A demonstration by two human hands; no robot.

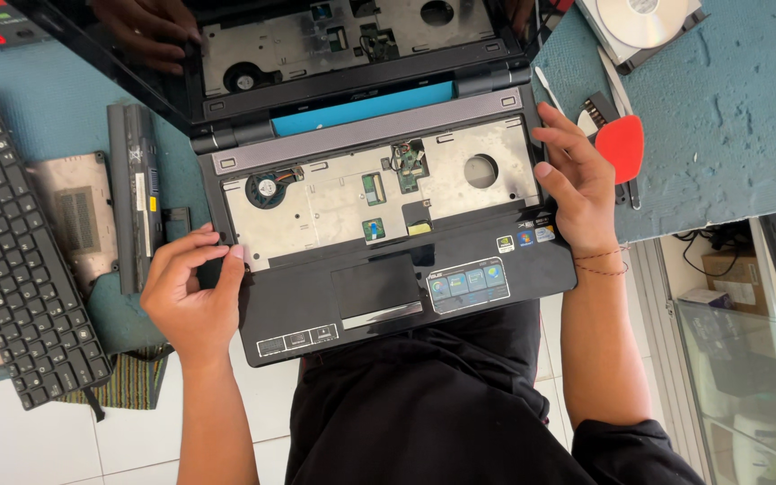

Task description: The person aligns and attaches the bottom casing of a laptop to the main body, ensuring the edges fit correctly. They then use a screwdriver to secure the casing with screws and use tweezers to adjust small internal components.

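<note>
Seen from above, a black laptop (379, 242) lay open on a teal table (729, 126), its front edge hanging over the table's edge above the person's lap. Its keyboard (11, 251) had been taken out and lay well apart to the left, leaving a bare metal plate (388, 184) with a small fan (267, 189) and green circuit parts showing.

The left hand (192, 292) pinched the laptop's left edge, thumb and fingertips closed on the rim where the plate met the black palm rest. The right hand (577, 184) pressed against the right edge with its fingers spread and curled around the case, steadying it rather than gripping anything loose.

A long battery (134, 193) and a bronze cover panel (74, 216) lay left of the laptop. A red pick (621, 144) and a slim white tool (548, 88) lay just beside the right hand, with a disc drive (639, 27) further back.

The risks seemed twofold. Prying at the left rim with too much force could snap a plastic clip or strain a thin cable beneath. Because the laptop overhung the table, a slip of either hand might tip it toward the lap or floor.
</note>
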